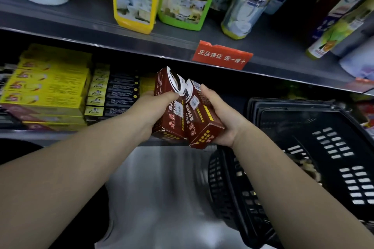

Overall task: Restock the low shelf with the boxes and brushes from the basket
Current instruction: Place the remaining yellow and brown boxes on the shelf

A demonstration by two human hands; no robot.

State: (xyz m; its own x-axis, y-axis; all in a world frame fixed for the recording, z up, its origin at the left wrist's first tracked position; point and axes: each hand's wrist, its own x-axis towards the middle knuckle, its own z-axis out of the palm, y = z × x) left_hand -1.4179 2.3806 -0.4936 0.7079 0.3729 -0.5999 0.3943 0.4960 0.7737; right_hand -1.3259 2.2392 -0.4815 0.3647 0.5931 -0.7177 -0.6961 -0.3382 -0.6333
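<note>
Shop shelving, dim. Low shelf (40, 133): yellow boxes (46, 87) were stacked at L end, black boxes (115, 95) just beside. Brown box no. 1 (163, 85) was held by L hand (153, 107) at shelf's front edge, fingers (169, 95) clamped round it. Brown box no. 2 (202, 125) was gripped likewise by R hand (222, 117), touching no. 1. Black basket (289, 108) stood to R of both hands.

Dim aisle; grey upper metal shelf (81, 16); glossy floor (162, 188).
</note>
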